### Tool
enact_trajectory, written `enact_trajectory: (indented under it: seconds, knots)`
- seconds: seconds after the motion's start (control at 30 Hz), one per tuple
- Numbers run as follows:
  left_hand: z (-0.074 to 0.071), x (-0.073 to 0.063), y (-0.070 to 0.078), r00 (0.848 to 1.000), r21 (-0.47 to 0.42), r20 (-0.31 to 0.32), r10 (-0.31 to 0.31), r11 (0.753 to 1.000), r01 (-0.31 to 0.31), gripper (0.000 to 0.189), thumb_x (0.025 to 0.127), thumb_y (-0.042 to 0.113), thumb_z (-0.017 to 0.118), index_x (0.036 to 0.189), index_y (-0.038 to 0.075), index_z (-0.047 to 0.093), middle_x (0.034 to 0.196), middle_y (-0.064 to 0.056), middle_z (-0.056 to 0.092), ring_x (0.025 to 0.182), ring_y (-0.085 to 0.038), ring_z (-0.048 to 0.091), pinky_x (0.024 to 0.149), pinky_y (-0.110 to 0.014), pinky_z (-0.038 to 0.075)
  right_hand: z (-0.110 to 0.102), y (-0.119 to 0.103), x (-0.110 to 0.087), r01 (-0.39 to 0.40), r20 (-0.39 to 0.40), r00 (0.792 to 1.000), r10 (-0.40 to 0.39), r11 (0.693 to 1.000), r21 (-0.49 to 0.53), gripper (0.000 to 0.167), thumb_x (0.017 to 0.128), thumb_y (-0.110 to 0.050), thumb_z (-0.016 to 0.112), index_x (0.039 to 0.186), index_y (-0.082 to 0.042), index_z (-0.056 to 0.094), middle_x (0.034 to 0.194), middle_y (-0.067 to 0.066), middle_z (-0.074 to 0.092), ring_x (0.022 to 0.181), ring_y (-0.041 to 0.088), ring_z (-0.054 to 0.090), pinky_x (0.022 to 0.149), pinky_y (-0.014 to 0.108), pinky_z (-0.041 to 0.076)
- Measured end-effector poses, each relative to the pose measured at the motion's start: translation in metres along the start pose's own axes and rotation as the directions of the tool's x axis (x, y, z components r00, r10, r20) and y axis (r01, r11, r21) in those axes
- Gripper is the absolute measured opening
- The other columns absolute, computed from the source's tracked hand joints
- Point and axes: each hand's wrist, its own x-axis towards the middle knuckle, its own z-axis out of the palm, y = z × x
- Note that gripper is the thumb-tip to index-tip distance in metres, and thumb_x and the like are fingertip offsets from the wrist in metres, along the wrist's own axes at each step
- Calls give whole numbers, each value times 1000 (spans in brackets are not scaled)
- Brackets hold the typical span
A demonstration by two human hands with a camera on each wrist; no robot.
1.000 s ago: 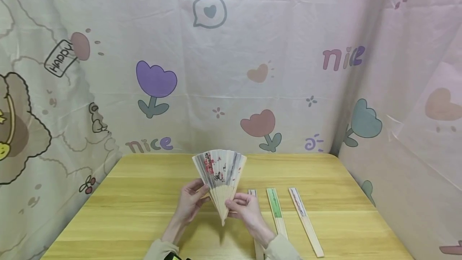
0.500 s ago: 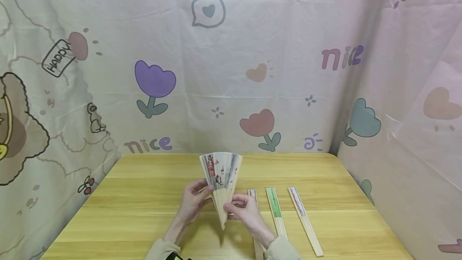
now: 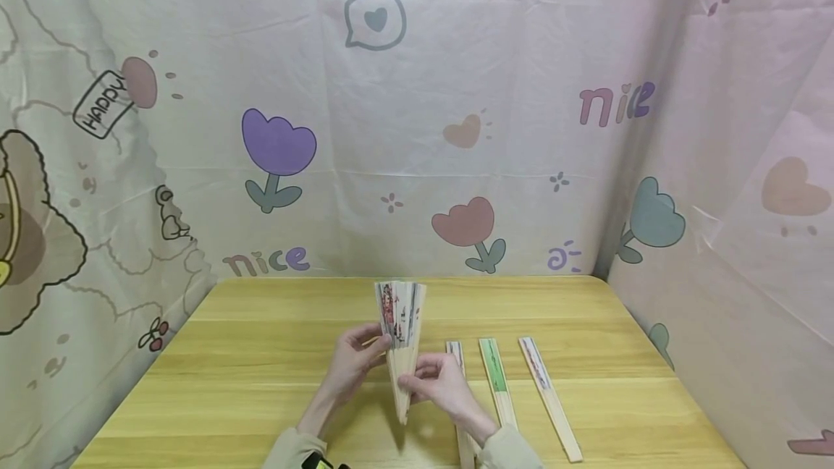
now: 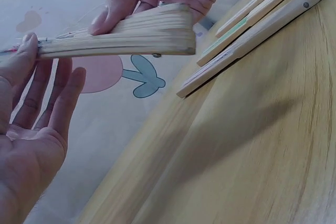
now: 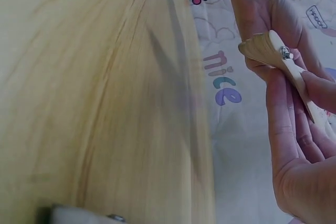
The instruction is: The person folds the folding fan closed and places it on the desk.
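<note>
A folding fan (image 3: 402, 331) with pale wooden ribs and a white leaf painted with red blossoms is held up over the table, its leaf only narrowly spread. My left hand (image 3: 355, 360) pinches its left edge between thumb and fingers, just below the leaf. Lower on the right side, my right hand (image 3: 438, 382) pinches the ribs with thumb and fingers. In the left wrist view the stacked ribs (image 4: 157, 32) and the metal rivet at their end show. The right wrist view shows the fan's riveted end (image 5: 268, 51) between both hands.
Three closed folding fans lie on the wooden table (image 3: 260, 396) to the right: a pale one (image 3: 458, 353) partly behind my right arm, a green one (image 3: 496, 375), and another pale one (image 3: 550, 400). A patterned curtain (image 3: 391, 129) hangs behind the table.
The fan's leaf has folded from a wide spread to a narrow one. My two hands have drawn closer together, and the fan has come down slightly.
</note>
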Motion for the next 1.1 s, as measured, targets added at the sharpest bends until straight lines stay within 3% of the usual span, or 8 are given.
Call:
enact_trajectory:
  seconds: [0.47, 0.77, 0.97, 1.1]
  knots:
    - [3, 3, 1, 988, 39, -120, -99, 994, 105, 20, 95, 3, 64, 108, 16, 72, 103, 7, 76, 91, -10, 72, 85, -36, 65, 1, 3, -4, -51, 68, 996, 58, 994, -99, 22, 87, -1, 72, 93, 18, 64, 87, 33, 71, 64, 9, 68, 67, 31, 66]
    - [4, 5, 4, 980, 41, -148, -129, 990, 137, 16, 95, 6, 66, 107, 16, 71, 97, 8, 78, 88, -10, 74, 84, -35, 65, 2, 3, -7, -39, 102, 993, 55, 988, -153, 19, 88, -2, 72, 94, 15, 67, 87, 37, 70, 63, 8, 68, 70, 46, 66]
    - [6, 6, 4, 973, 56, -188, -136, 987, 149, 17, 94, 3, 66, 111, 3, 69, 93, 6, 78, 84, -11, 74, 83, -39, 66, 2, 3, -8, -15, 100, 994, 38, 975, -220, 13, 86, 0, 73, 91, 12, 69, 82, 34, 71, 61, 8, 68, 65, 43, 66]
    - [9, 7, 6, 963, 113, -226, -146, 978, 175, 30, 93, 6, 69, 117, -11, 64, 92, 4, 79, 85, -12, 74, 82, -42, 66, 3, 2, -9, 11, 103, 995, 19, 958, -286, 10, 85, -1, 74, 88, 8, 71, 78, 29, 72, 60, 17, 69, 61, 41, 65]
